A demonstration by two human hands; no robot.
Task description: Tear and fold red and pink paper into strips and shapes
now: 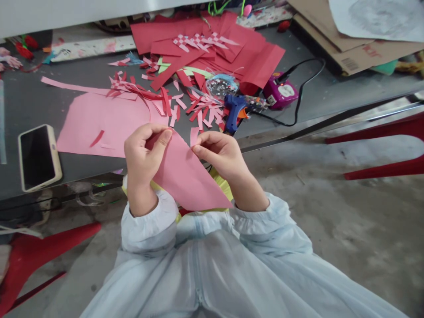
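A pink sheet of paper (pixel 188 174) hangs slanted over my lap, pinched near its top corner between thumb and fingers of my left hand (pixel 144 154). My right hand (pixel 221 152) is closed on a short pink paper strip (pixel 194 134) by the sheet's upper edge; whether strip and sheet are joined, I cannot tell. Behind my hands lies a larger pink sheet (pixel 102 117) with a long pink strip (pixel 73 86) across its top. Several red and pink paper scraps (pixel 207 108) are scattered beyond my fingers, beside a blue glue gun (pixel 233 110).
A phone (pixel 38 157) lies at the table's left front edge. Red sheets (pixel 261 62) bear woven paper pieces (pixel 198 41) at the back. A purple power block (pixel 281 90) with a black cable sits right, near cardboard (pixel 354 53). Red stools (pixel 384 168) stand on both sides.
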